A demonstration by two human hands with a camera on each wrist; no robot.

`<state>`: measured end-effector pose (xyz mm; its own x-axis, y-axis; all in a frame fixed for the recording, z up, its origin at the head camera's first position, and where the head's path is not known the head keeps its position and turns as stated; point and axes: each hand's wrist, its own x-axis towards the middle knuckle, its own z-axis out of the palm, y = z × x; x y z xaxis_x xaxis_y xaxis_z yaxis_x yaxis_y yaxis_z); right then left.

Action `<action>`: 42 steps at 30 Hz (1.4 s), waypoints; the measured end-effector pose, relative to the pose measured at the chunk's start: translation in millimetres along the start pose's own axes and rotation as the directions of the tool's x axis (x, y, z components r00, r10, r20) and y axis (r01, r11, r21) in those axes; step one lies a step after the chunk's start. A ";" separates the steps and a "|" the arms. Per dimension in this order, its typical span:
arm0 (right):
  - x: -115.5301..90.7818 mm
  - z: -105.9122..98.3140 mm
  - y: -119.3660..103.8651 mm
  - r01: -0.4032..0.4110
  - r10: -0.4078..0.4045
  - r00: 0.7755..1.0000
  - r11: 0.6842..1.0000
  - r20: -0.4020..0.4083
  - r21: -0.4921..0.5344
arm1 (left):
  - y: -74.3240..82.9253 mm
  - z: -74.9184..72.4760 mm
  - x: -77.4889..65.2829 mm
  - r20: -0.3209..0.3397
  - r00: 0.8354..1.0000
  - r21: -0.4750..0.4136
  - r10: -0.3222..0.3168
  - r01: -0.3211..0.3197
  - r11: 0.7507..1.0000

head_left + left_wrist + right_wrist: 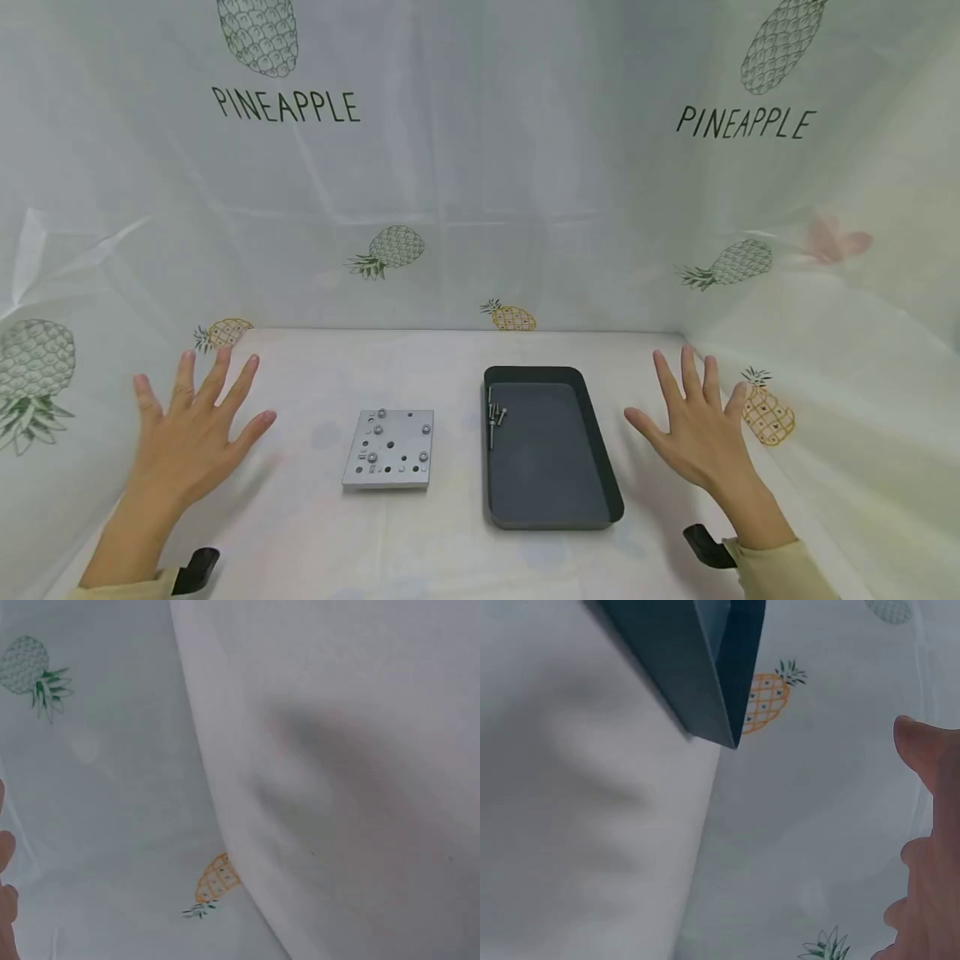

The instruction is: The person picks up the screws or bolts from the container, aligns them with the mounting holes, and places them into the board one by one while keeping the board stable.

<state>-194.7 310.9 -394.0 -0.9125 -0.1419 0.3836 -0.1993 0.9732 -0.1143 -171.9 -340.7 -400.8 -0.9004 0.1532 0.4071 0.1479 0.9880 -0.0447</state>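
Fingers spread wide, my left hand (191, 442) hovers at the left and holds nothing. To its right a square silver metal plate (401, 433) lies on the table, with holes and several small screw heads on its face. A dark grey rectangular tray (555, 467) sits right of the plate. Several small metal screws (492, 417) lie along the tray's left inner wall. My right hand (701, 433), fingers also spread, is held beyond the tray's right side and touches nothing. In the right wrist view the tray's corner (712, 712) shows at the top.
A white cloth covers the table (315, 533). Behind it and along both sides hangs a pale curtain (480, 167) printed with pineapples. A black strap (197, 571) is at the left wrist, and another black strap (708, 547) is at the right wrist.
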 end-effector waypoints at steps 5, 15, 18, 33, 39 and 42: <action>7.3 -3.4 -16.3 0.015 -0.016 1.000 0.998 0.021 0.066 | 10.5 -3.9 2.8 0.011 1.000 -0.031 -0.005 0.005 1.000; 30.0 -1.4 -53.2 0.060 -0.060 0.998 0.978 -0.006 0.201 | 36.9 11.2 -3.2 -0.029 1.000 -0.119 0.007 -0.011 0.993; 34.1 -0.6 -59.1 0.069 -0.066 0.998 0.966 -0.022 0.250 | 46.1 13.2 -3.3 -0.029 0.999 -0.156 0.013 -0.018 0.988; 48.9 3.4 -86.0 0.060 -0.048 0.998 0.849 -0.037 0.526 | 85.6 9.9 -7.6 0.106 0.991 -0.598 -0.078 0.126 0.791; 54.5 9.2 -102.1 0.058 -0.063 0.998 0.775 -0.015 0.630 | 94.1 10.6 -10.4 0.181 0.974 -0.652 -0.139 0.224 0.725; 56.7 14.4 -108.6 0.035 -0.053 0.999 0.744 0.006 0.667 | 99.1 10.2 -12.3 0.253 0.951 -0.699 -0.177 0.306 0.646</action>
<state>-229.9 194.6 -373.0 -0.9028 -0.1940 0.3838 -0.4189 0.5986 -0.6828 -150.4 -244.5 -419.5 -0.9861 -0.0239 0.1647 0.1062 0.6711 0.7337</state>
